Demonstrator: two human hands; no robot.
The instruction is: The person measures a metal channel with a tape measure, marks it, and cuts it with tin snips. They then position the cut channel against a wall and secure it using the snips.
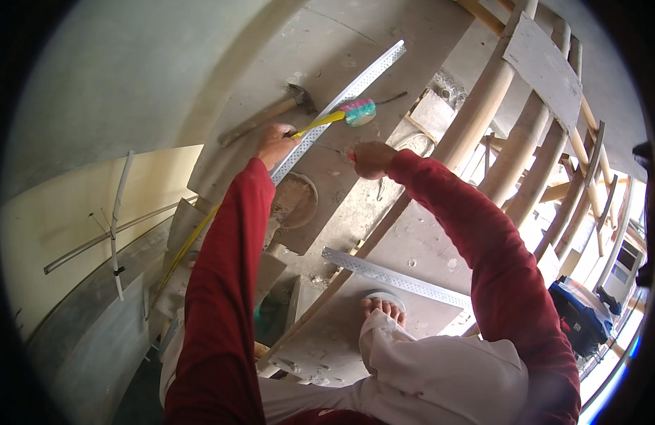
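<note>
My left hand (275, 145) is closed on the yellow blade of a tape measure (359, 112), whose green and pink case rests over a white perforated metal strip (370, 76). That long strip slants across a grey board, passing beside the same hand. To its left lies a hammer (267, 119) with a wooden handle. My right hand (373, 160) is closed around a small red-ended item (352, 156), with a thin shaft seeming to point left from it; its kind is unclear. A round container of pale powdery material (294, 200) sits below and between my hands.
A second perforated strip (398, 278) crosses the lower board near my bare foot (385, 307). Thick bamboo poles (515, 142) rise at the right, with a grey panel (545, 60) on them. A blue bag-like object (582, 315) stands far right; a thin pipe (118, 219) is at left.
</note>
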